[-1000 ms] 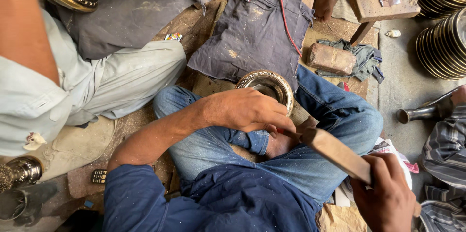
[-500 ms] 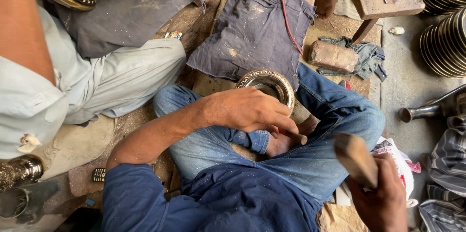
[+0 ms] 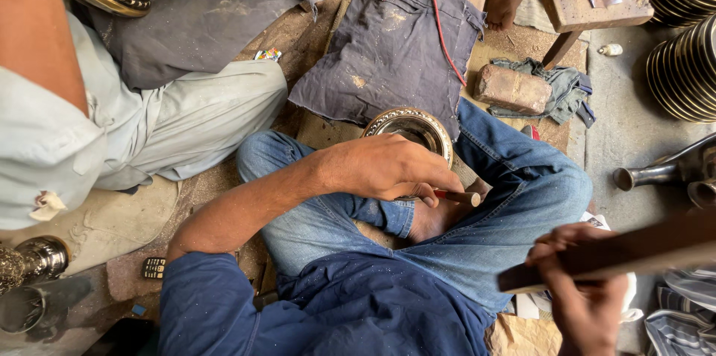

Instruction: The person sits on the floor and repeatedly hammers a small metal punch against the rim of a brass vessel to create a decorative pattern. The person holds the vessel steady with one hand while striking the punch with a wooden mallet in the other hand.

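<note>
My left hand (image 3: 391, 168) grips a short chisel with a dark red handle (image 3: 459, 196), its fingers closed around it, and rests on a round engraved metal bowl (image 3: 409, 126) that sits between my crossed, jeans-clad legs. My right hand (image 3: 584, 298) is at the lower right, closed on a wooden mallet (image 3: 619, 250) whose long dark head is raised and points right, blurred. The mallet is well apart from the chisel. Part of the bowl is hidden under my left hand.
A person in light trousers (image 3: 186, 114) sits close on my left. A dark blue cloth (image 3: 403, 43) lies ahead, a brick (image 3: 512, 87) and low wooden stool (image 3: 582, 5) beyond. Stacked metal plates (image 3: 682, 58) stand at right; a small phone (image 3: 153, 268) lies on the ground.
My right hand has swung the mallet up and to the right, away from the chisel. My left hand and the bowl have stayed in place.
</note>
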